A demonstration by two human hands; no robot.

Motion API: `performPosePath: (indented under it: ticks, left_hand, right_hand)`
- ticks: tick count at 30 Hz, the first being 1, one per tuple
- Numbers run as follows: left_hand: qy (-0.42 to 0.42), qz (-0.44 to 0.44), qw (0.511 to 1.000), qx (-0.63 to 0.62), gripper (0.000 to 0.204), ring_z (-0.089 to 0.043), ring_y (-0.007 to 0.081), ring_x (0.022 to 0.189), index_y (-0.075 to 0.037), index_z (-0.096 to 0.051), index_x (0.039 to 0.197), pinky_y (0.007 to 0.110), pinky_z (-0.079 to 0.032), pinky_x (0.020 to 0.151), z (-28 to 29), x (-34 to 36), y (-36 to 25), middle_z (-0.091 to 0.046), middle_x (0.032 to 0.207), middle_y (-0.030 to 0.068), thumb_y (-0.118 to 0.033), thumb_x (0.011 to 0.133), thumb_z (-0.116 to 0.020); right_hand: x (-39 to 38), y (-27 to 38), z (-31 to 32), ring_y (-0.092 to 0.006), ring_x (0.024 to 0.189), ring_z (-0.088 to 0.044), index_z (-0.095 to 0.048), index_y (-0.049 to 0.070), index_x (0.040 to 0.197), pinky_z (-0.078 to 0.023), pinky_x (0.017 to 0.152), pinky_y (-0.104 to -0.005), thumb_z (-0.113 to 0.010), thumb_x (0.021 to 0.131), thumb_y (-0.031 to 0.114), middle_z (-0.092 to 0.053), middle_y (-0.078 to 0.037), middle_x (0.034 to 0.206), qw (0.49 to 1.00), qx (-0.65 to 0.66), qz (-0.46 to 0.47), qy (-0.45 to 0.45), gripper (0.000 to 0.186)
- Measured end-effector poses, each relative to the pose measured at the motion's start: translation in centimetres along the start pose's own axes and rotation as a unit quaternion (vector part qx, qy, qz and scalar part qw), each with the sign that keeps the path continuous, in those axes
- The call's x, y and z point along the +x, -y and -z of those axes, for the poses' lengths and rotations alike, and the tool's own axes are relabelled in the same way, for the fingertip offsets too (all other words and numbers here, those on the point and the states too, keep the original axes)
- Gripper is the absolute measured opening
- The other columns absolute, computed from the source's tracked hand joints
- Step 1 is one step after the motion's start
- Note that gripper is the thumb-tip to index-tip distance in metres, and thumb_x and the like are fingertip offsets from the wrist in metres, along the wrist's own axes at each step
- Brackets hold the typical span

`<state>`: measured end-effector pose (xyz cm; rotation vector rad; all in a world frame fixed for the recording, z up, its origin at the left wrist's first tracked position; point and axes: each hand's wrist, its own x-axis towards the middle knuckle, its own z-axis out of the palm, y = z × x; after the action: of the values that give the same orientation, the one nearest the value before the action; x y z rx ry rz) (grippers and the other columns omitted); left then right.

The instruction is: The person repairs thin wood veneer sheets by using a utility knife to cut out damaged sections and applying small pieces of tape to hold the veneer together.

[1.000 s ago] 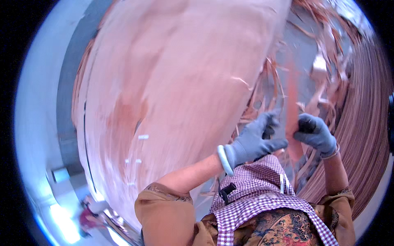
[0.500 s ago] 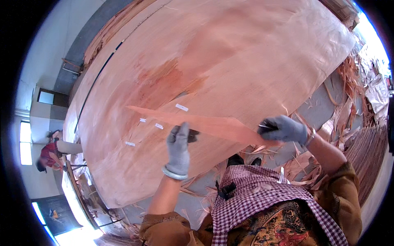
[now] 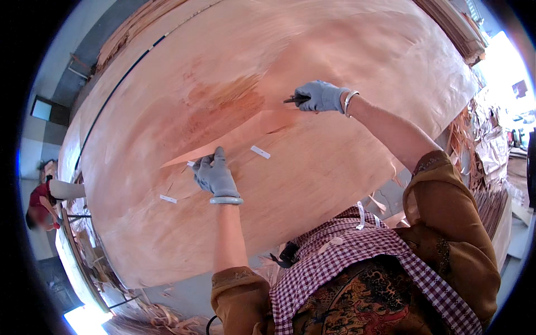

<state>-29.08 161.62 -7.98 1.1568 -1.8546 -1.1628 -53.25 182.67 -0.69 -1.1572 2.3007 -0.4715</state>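
A broad, pinkish-brown sheet of wood veneer (image 3: 312,167) spreads out before me, with a rough, darker torn-looking patch (image 3: 234,97) near its middle. Over the lower side of that patch lies a long pointed strip of veneer (image 3: 237,134), slanting up to the right. My left hand (image 3: 215,177), in a grey glove, has its fingers closed at the strip's lower edge near the pointed left end. Close to the strip's right end, my gloved right hand (image 3: 321,96) is closed round a small dark tool (image 3: 297,100); its exact kind is unclear.
Small white tape pieces (image 3: 261,152) dot the sheet. A dark cord or thin rod (image 3: 120,84) runs along the far left side. Veneer scraps (image 3: 162,315) litter the floor; stacked veneer (image 3: 458,33) stands far right. Another person (image 3: 44,204) works at the left.
Both hands have moved forward over the veneer sheet, the right one also leftward. The strip, held raised before, has come down against the torn-looking patch and now slants up to the right.
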Motion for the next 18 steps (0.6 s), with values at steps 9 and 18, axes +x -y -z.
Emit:
performPosePath:
  ticks: [9,18]
  left_hand:
    - [-0.033,0.042,0.955,0.293,0.026,-0.047,0.0283,0.099,-0.006,-0.069,0.074,0.040,-0.039,0.084,-1.5,-1.0,-0.5,-0.056,0.105,0.0075,-0.032,0.073,-0.073]
    - [-0.123,-0.120,0.924,0.342,0.016,-0.051,0.0268,0.097,-0.010,-0.065,0.087,0.039,-0.042,0.081,-3.0,-1.2,0.2,-0.060,0.100,0.0052,-0.019,0.075,-0.071]
  right_hand:
    - [2.4,-2.4,-2.3,-0.0289,0.074,-0.061,-0.061,0.009,0.086,-0.046,0.065,-0.0381,-0.060,0.078,0.023,-0.064,-0.012,0.079,0.999,-0.019,0.036,0.026,0.017]
    - [2.6,-2.4,-2.0,-0.0335,0.085,-0.060,-0.058,0.006,0.091,-0.047,0.071,-0.0419,-0.058,0.079,0.020,-0.062,-0.016,0.089,0.995,-0.054,0.080,-0.026,0.018]
